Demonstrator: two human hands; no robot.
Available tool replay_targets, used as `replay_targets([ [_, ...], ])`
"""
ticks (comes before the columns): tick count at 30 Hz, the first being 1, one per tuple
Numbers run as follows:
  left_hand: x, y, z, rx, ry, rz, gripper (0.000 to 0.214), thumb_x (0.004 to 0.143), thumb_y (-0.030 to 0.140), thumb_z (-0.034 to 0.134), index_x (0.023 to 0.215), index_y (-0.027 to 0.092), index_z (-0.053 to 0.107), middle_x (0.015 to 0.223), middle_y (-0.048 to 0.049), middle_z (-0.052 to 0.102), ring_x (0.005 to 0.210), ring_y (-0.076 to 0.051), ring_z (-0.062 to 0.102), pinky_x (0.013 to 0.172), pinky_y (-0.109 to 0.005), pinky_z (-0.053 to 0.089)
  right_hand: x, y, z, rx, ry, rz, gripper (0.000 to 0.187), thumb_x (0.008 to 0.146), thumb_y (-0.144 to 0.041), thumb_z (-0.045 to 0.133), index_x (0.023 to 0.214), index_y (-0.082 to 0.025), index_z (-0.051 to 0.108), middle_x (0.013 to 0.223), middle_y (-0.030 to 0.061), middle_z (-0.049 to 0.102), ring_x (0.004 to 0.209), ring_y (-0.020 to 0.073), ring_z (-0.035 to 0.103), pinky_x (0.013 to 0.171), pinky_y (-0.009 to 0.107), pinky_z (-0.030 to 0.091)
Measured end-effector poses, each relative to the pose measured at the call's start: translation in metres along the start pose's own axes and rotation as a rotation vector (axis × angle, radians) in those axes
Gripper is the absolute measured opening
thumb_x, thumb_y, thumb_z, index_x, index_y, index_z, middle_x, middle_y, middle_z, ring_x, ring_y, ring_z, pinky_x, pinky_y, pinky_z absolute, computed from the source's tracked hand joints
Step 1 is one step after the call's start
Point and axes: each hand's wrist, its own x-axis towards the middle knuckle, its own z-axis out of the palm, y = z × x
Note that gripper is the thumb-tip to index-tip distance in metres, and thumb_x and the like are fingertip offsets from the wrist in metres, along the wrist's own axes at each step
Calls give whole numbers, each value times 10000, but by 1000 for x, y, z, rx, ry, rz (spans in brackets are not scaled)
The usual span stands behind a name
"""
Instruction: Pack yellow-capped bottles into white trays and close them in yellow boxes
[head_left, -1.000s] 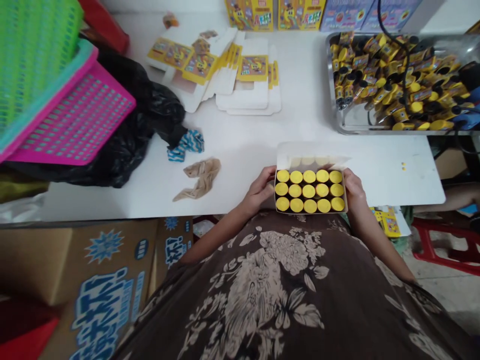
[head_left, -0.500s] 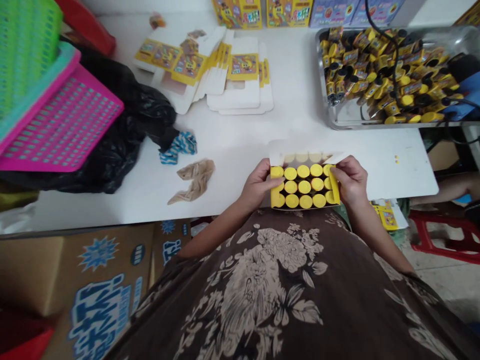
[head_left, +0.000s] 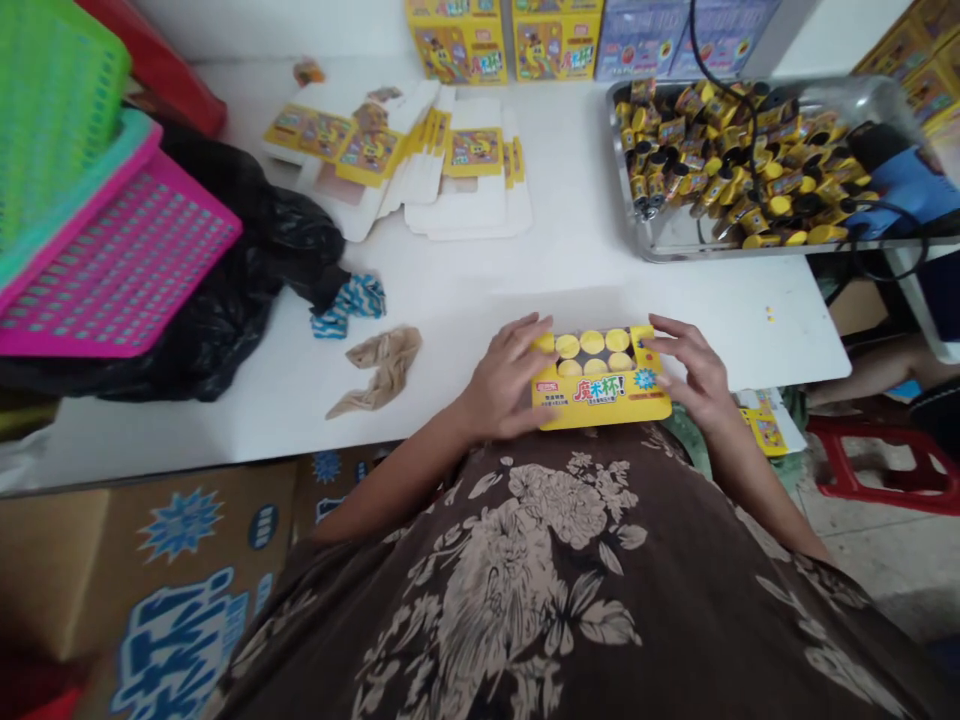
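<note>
At the table's front edge, a yellow cardboard box (head_left: 602,396) stands between my two hands, its lid folded over. Round yellow caps (head_left: 592,343) in rows show through the window of its top. My left hand (head_left: 510,380) grips the left end, fingers over the upper corner and thumb low on the front. At the right end, my right hand (head_left: 697,375) holds the box with its fingers spaced apart, fingertips on the upper corner and front panel.
Flat printed cartons (head_left: 450,190) lie behind on the table. A metal tray (head_left: 637,245) of small yellow tubs stands back right, a black cable over it. Pink basket (head_left: 150,250), black bag (head_left: 262,220) and tan cloth (head_left: 386,370) are left. A red stool (head_left: 862,465) stands lower right.
The white flap that stood up has folded down over the caps, and the box's printed front now shows. My hands have shifted on its ends, the right one with looser fingers.
</note>
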Motion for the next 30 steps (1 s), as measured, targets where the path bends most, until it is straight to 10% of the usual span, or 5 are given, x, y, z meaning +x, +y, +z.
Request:
replay_targets([
  [8,15,-17,23,338,-40,71,1018,909,942,565,1627,226,477,1705,-262,508,1606,-509,466,1277,-730,435,15,8,17,14,3,59,462,1050,-639,690,1460,-426,689,1643,71,616,1543,342,582,1227,655,558],
  [14,41,-23,12,423,-192,-6,1151,840,1031,510,1643,210,447,1700,-274,502,1591,-519,465,1301,-729,374,39,18,3,-234,-49,-193,516,1063,-682,624,1510,-438,705,1716,44,557,1568,388,542,1260,719,487],
  [21,48,-15,10,367,-250,-46,985,960,847,609,1646,158,453,1696,-301,480,1584,-552,434,1272,-690,381,32,17,0,-318,-152,-376,819,1007,-746,676,1736,-439,463,1760,56,527,1647,429,448,1309,738,400],
  [30,57,-22,4,232,-196,-24,937,944,909,574,1524,173,590,1550,-258,624,1449,-483,555,1188,-581,465,40,4,-5,-315,-211,-335,762,975,-768,704,1635,-398,613,1641,68,655,1557,407,561,1279,690,464],
])
